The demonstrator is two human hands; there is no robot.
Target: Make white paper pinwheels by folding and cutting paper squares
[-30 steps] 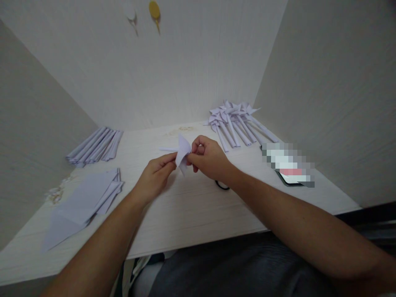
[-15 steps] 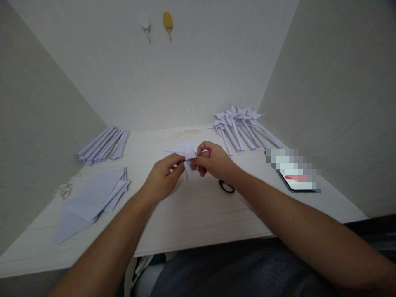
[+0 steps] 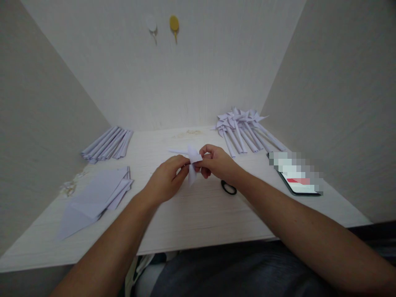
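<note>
Folded paper piece [image 3: 193, 161] pinched between both hands above the middle of the desk [image 3: 198, 214].

Left hand [image 3: 167, 181] is closed on the piece from the near side; right hand [image 3: 216, 163] is closed on it from the right, fingertips meeting at the fold. A thin paper stem is seen projecting left behind the fold. Rolled paper sticks [image 3: 107, 144] are stacked at far left, flat sheets [image 3: 95, 196] nearer, finished pinwheels [image 3: 244, 128] at far right, a phone [image 3: 298, 181] beside them, a black ring [image 3: 229, 187] under the right wrist. Risk judged: a crease could be set crooked or the thin paper torn if the pinch is tightened unevenly.
</note>
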